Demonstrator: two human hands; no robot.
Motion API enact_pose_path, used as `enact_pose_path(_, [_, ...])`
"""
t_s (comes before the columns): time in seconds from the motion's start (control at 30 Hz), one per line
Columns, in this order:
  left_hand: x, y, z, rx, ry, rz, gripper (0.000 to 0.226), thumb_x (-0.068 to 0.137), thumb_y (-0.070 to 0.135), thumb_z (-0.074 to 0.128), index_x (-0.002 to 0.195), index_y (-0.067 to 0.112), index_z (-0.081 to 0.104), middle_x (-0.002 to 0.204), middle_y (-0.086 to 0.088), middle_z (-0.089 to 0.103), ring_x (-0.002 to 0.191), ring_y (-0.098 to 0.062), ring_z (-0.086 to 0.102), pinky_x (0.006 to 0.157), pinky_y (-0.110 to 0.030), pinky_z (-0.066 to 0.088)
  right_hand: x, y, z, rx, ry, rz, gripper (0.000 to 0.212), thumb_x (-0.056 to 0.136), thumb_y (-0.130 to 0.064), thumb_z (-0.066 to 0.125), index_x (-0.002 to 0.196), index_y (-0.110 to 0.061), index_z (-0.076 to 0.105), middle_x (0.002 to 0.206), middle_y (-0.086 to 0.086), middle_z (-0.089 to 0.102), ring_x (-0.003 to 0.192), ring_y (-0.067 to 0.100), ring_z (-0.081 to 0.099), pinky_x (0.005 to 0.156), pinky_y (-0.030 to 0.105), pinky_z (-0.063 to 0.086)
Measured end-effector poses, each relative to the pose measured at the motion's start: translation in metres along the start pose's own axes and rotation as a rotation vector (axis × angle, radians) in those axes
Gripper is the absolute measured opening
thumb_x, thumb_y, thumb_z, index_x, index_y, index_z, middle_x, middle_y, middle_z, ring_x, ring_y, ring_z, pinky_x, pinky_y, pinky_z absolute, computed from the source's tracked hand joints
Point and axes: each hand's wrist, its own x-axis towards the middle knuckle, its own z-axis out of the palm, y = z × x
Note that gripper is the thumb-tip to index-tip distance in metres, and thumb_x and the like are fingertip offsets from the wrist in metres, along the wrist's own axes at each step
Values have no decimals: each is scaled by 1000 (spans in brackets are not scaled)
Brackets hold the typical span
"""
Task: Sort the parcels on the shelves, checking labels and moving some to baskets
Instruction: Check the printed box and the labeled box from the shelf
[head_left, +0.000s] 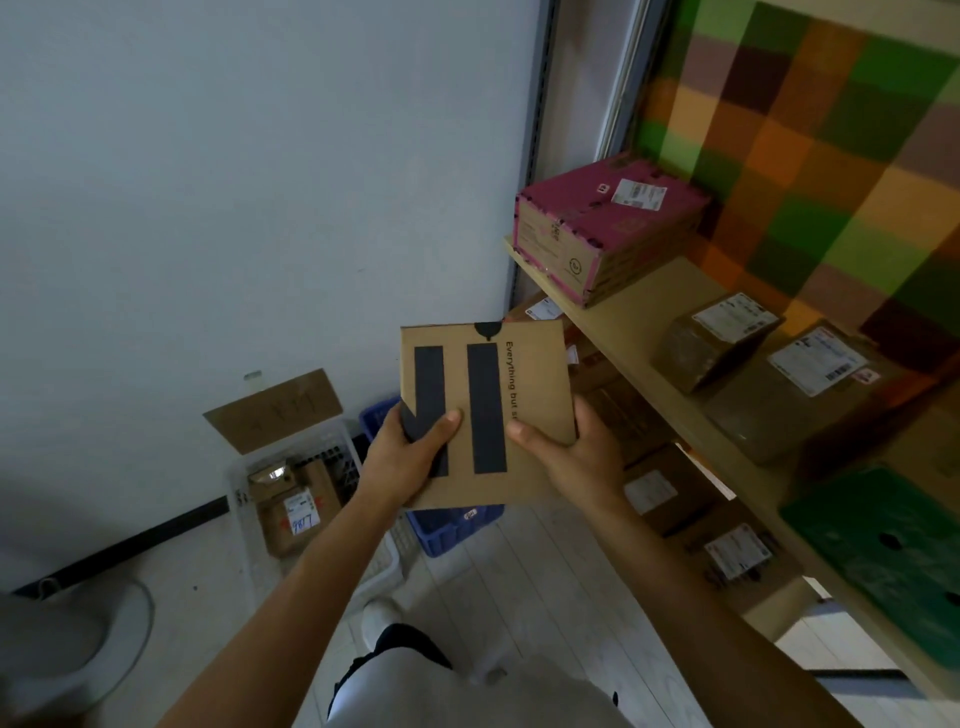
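White basket (337, 447) at 8 o'clock, parcels inside. My left hand (410, 452) grips the flat cardboard parcel (483, 410) at its lower-left edge, thumb on top. Parcel is in mid-air at centre. My right hand (576, 452) clasps the lower-right edge. Judged light, stiff and thin: hold it by opposite edges. Shelf (639, 332) at 3 o'clock.

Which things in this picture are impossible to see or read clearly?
All in the head view:
- Underside of the parcel: turned away; the end of its printed line is covered by the right hand.
- Inside of the blue basket: hidden behind the parcel and the left hand.
- Text on the shelf labels: too blurred.
- Far part of the green item: cut off by the right edge.
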Motion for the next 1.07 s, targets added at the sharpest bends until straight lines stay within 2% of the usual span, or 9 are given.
enact_pose_path(0.13, [4,-8,0,-122,0,-54,70,70,57,73,128,26,52,125,-1,65,112,-23,64,101,-51,50,-1,-6,-4,-86,-30,-103,63,80,-44,79,136,-35,50,115,-19,60,100,0,58,83,25,50])
enact_pose_path(0.23, [4,-12,-10,-331,-35,-166,71,73,52,72,133,19,53,121,-7,68,109,-28,66,96,-52,52,-5,-15,-13,127,-106,-114,54,84,-44,70,132,-43,46,109,-26,58,94,-9,61,73,15,51])
enact_pose_path(0.4, [0,-27,-31,-419,-230,-205,49,85,50,52,124,23,62,112,-7,74,99,-23,71,73,-37,58,19,-11,-46,238,-43,0,58,75,-53,74,127,-36,55,127,-8,63,113,13,62,96,40,52])
enact_pose_path(0.53, [4,-36,-30,-413,-219,-224,46,90,50,48,127,25,60,117,-10,71,107,-28,68,86,-45,56,29,3,-65,299,-316,165,70,73,-56,76,135,-28,58,124,-4,70,112,16,67,99,43,52])
enact_pose_path(0.67, [15,-35,-25,-221,-45,-106,34,100,29,53,133,24,56,114,-1,70,113,-26,63,99,-48,49,29,16,-54,264,-171,145,69,72,-43,82,134,-26,59,123,-4,69,110,15,67,93,39,55])
enact_pose_path(0.73, [12,-24,-17,-229,-49,-111,34,101,45,46,115,23,68,98,1,74,102,-28,67,92,-47,51,25,19,-40,278,-122,99,45,83,-24,79,125,-24,62,113,-8,70,102,9,67,83,27,56])
enact_pose_path(0.83, [13,-17,-10,-243,-141,-165,71,71,84,56,118,32,64,109,-4,74,102,-28,70,90,-54,54,20,22,-21,230,-71,35,29,89,-17,74,105,-39,62,104,-16,68,101,4,66,78,19,53])
enact_pose_path(0.97, [21,-18,-15,-158,-45,-65,51,71,39,85,113,23,61,109,-6,74,95,-27,73,87,-54,57,12,21,-8,133,-12,-18,28,89,-26,74,106,-42,59,108,-14,69,102,6,66,90,35,56])
enact_pose_path(1.07, [26,-18,-27,-261,-45,-91,36,83,17,74,116,15,60,110,-13,73,88,-26,74,73,-44,61,5,10,-13,152,-53,-71,27,91,-24,71,102,-46,60,96,-23,69,93,-5,66,79,20,56])
